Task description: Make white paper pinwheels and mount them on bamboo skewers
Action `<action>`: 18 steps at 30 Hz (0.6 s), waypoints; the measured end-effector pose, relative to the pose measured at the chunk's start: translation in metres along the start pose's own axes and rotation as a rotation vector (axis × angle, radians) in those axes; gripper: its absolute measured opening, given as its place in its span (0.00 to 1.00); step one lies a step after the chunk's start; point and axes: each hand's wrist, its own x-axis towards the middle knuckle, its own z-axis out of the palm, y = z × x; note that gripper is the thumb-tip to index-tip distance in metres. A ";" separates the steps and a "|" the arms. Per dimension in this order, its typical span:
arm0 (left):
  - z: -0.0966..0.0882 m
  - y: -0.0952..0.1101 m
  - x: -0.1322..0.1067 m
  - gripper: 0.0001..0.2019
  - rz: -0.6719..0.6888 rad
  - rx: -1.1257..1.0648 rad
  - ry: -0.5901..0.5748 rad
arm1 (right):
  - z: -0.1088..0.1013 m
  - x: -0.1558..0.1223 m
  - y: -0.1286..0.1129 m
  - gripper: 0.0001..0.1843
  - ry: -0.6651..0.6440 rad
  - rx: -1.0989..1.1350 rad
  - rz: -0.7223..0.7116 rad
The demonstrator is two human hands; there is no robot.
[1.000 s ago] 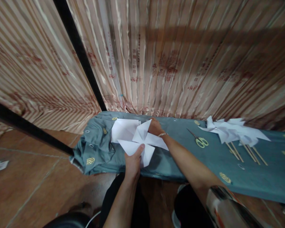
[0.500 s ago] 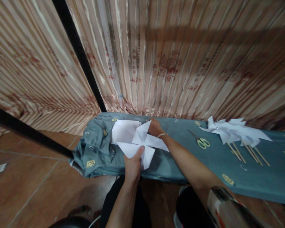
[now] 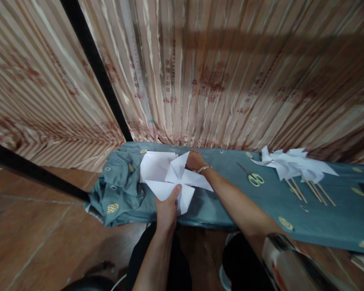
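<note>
A white paper pinwheel (image 3: 186,194) is held above the cloth, its blades folded in toward the centre. My left hand (image 3: 167,206) grips it from below, the thumb pressed on the front near the centre and the fingers behind the paper. Beyond the upper right blade, my right hand (image 3: 196,160) is curled closed, a bracelet at its wrist. Its fingertips are partly covered by the blade, and a small dark reddish spot shows there; what it holds I cannot make out. White paper sheets (image 3: 153,163) lie under and behind the pinwheel.
Green-handled scissors (image 3: 255,179) lie right of my right forearm. Farther right are several finished pinwheels (image 3: 297,165) on wooden sticks (image 3: 312,190). Teal cloth (image 3: 224,210) covers the narrow table. A striped curtain (image 3: 215,81) hangs behind, and a black pole (image 3: 100,76) stands at the left.
The whole view has shifted slightly, so everything sits a little farther left. Both hands keep nearly the same places at the pinwheel.
</note>
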 end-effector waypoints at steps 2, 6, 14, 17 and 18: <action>0.000 0.001 -0.001 0.21 0.000 -0.012 0.013 | 0.002 0.000 0.000 0.17 0.006 -0.006 0.000; 0.000 0.001 0.000 0.20 -0.001 -0.009 0.015 | 0.003 0.001 0.001 0.14 0.006 -0.028 0.011; -0.001 0.000 0.003 0.22 0.015 0.034 0.027 | 0.002 0.000 0.001 0.15 0.017 -0.026 0.007; 0.000 0.000 0.003 0.21 0.019 0.027 0.034 | 0.003 -0.001 0.001 0.15 0.034 -0.003 -0.012; 0.000 0.000 0.002 0.20 0.023 0.025 0.027 | 0.004 0.000 0.002 0.16 0.040 0.003 -0.019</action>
